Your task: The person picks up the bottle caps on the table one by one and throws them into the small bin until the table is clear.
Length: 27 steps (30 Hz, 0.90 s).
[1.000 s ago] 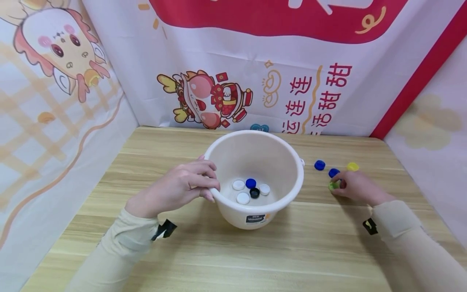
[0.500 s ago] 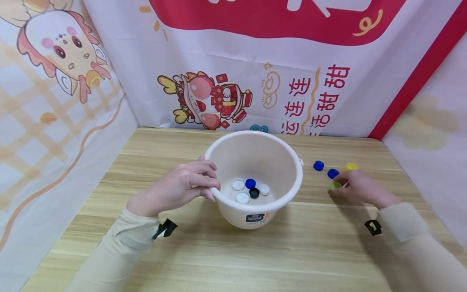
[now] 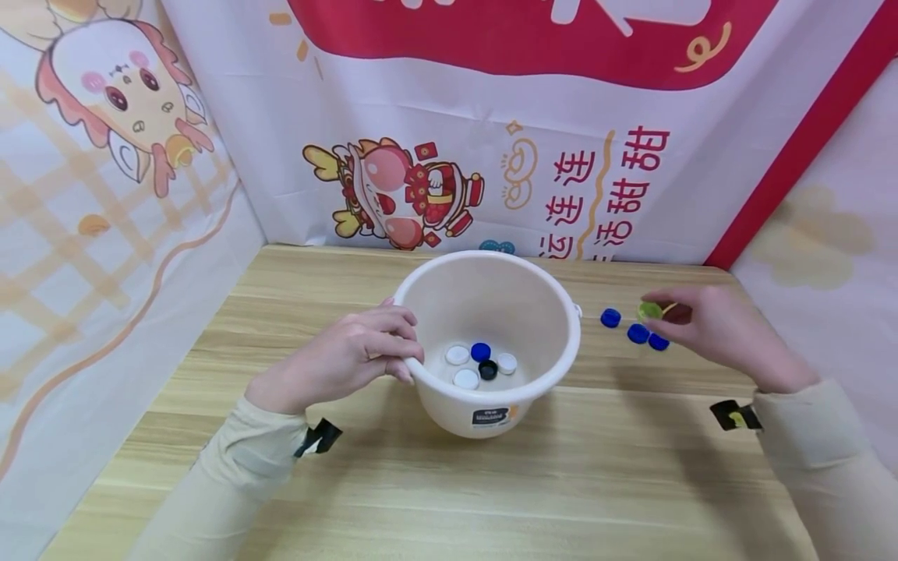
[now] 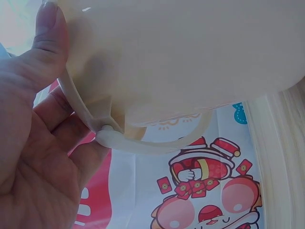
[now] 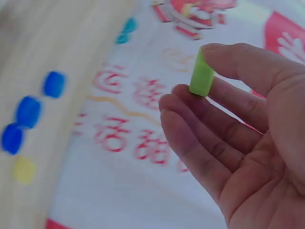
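Bucket (image 3: 449,411): on table (image 3: 421,499); left hand (image 3: 344,351) grips rim (image 3: 491,399), presumably to steady it.
Green cap (image 3: 650,311): held above table, pinched in right hand (image 3: 722,331); small size likely suits thumb-and-finger hold.

One high head view, facing far and down; two close wrist views towards the far banner (image 3: 421,101), sharing with it bucket (image 3: 452,413) (left), green cap (image 3: 650,311) (right).

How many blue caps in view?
4: one blue cap inside the bucket; three on the table to its right: left cap, middle cap, right cap. The bucket's near wall may hide others.
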Tool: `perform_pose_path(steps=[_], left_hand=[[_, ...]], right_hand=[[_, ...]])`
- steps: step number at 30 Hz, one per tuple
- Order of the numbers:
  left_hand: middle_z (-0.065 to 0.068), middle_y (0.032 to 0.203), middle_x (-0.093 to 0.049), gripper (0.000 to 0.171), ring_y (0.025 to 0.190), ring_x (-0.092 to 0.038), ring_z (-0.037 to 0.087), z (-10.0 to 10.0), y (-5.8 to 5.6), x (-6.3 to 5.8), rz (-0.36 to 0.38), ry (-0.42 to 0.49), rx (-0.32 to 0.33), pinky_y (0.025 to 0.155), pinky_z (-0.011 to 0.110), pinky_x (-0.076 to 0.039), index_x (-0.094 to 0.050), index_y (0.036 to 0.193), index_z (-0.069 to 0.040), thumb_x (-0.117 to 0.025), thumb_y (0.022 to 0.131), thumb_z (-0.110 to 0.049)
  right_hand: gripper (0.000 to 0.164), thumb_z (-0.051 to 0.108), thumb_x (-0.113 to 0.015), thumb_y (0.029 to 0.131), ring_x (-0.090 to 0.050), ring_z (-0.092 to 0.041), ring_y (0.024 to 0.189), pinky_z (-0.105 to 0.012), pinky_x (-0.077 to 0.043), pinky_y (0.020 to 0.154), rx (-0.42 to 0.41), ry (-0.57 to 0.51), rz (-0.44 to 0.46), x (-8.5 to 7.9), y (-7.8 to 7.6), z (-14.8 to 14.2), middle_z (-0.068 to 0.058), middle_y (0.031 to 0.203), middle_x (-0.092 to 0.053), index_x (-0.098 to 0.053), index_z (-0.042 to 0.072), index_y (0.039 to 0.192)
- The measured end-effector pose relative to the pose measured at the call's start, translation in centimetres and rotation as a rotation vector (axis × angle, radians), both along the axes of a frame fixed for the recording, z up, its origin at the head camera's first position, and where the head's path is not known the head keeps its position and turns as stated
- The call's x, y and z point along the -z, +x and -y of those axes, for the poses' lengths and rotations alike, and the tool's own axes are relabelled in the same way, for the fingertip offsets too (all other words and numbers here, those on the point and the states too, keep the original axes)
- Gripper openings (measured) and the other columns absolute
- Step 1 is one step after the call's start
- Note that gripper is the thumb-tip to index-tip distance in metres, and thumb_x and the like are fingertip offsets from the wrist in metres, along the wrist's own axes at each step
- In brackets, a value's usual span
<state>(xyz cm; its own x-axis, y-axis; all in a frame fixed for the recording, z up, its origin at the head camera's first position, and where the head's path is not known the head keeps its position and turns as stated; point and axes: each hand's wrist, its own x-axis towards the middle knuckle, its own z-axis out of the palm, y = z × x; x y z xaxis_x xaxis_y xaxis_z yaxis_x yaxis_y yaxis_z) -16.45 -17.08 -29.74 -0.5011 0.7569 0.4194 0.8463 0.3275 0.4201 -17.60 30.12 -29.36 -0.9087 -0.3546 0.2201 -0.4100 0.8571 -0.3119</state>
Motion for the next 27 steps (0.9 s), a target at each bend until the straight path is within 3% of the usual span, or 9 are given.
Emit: perform_pose_path(steps=[3,8,17,27], left_hand=[[-0.002,0.105,-0.066,0.025,0.108,-0.058,0.017,0.0,0.0,0.0,0.003,-0.004,-0.004,0.114,0.05,-0.032,-0.079,0.101,-0.015,-0.08,0.077,-0.02],[-0.002,0.105,-0.066,0.026,0.108,-0.058,0.017,0.1,0.0,0.0,0.007,-0.005,-0.005,0.114,0.049,-0.032,-0.079,0.102,-0.015,-0.082,0.076,-0.02],[-0.001,0.104,-0.066,0.025,0.107,-0.058,0.017,0.1,0.1,-0.1,0.006,0.01,0.006,0.115,0.05,-0.031,-0.079,0.101,-0.014,-0.081,0.077,-0.02],[-0.002,0.105,-0.066,0.026,0.108,-0.058,0.017,0.0,0.2,-0.1,0.02,-0.001,-0.006,0.115,0.049,-0.031,-0.079,0.102,-0.014,-0.081,0.077,-0.02]], right_hand=[[0.034,0.009,-0.085,0.079,-0.069,-0.017,0.071,-0.024,-0.059,0.059,-0.012,-0.016,-0.099,-1.8,0.4,1.4,-0.008,0.09,-0.073,-0.074,0.002,0.111],[0.036,0.012,-0.085,0.08,-0.068,-0.016,0.073,-0.017,-0.056,0.06,-0.008,-0.013,-0.118,-4.8,1.0,3.5,-0.006,0.094,-0.072,-0.074,0.007,0.114],[0.041,0.016,-0.087,0.077,-0.068,-0.016,0.08,-0.003,-0.047,0.07,-0.115,-0.03,-0.181,-9.3,1.5,7.2,-0.006,0.103,-0.073,-0.074,0.011,0.116],[0.038,0.016,-0.085,0.079,-0.065,-0.012,0.083,-0.016,-0.054,0.068,-0.194,0.038,-0.202,-11.8,1.5,11.1,-0.002,0.102,-0.072,-0.074,0.012,0.115]])
